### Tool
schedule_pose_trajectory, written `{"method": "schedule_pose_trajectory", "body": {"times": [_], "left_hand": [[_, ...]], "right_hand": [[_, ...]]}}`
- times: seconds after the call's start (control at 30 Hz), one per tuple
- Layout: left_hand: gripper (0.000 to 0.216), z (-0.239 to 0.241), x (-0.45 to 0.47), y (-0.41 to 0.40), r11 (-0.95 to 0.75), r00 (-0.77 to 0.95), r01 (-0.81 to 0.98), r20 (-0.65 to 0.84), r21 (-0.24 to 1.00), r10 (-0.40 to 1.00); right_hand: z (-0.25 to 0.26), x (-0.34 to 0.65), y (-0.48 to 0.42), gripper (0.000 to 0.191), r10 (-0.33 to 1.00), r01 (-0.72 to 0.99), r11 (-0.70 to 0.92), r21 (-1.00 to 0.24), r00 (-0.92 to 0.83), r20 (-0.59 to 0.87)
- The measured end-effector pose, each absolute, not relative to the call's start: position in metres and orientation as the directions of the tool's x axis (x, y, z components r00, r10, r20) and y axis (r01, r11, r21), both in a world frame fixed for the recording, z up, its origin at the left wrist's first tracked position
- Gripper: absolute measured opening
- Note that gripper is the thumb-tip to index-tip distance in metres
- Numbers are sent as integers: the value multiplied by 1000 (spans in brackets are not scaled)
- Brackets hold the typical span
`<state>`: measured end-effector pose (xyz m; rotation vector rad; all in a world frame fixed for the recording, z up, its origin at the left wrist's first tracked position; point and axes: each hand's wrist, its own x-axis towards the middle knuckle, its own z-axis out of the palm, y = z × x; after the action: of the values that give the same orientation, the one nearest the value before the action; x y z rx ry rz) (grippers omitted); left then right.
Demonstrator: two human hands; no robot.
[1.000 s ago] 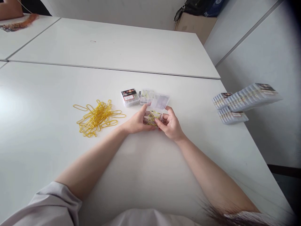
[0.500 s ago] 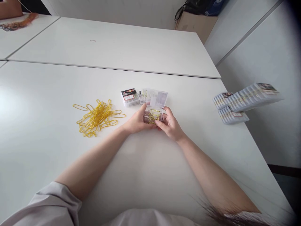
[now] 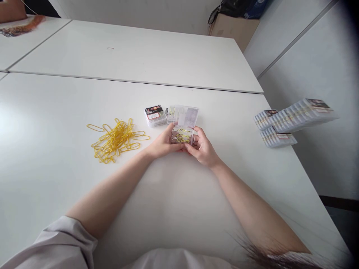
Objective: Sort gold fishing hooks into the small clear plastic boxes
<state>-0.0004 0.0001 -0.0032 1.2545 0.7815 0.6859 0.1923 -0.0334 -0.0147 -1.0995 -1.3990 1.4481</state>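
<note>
Remotely, I have my left hand (image 3: 163, 145) and right hand (image 3: 204, 150) with fingers curled round an open-lidded clear plastic box (image 3: 182, 126) over the surface (image 3: 168, 190); tilting it could spill what look like yellow-green fishhooks (image 3: 182, 136).

Fingers (image 3: 192, 150) partly hide the open box (image 3: 192, 116), the stacked boxes (image 3: 294, 116) are blurred, and a co-worker's arm (image 3: 12, 11) is cut off.
</note>
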Motion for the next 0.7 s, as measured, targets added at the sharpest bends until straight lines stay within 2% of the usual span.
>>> {"method": "schedule_pose_trajectory", "body": {"times": [0.47,0.7], "left_hand": [[81,-8,1,1,152,562,-56,-94,987,822],[82,-5,1,1,110,564,2,-92,994,820]], "right_hand": [[-12,191,-35,63,960,0,-57,-998,-275,-55],[-14,191,-34,64,950,-15,-26,-1000,-312,-20]]}}
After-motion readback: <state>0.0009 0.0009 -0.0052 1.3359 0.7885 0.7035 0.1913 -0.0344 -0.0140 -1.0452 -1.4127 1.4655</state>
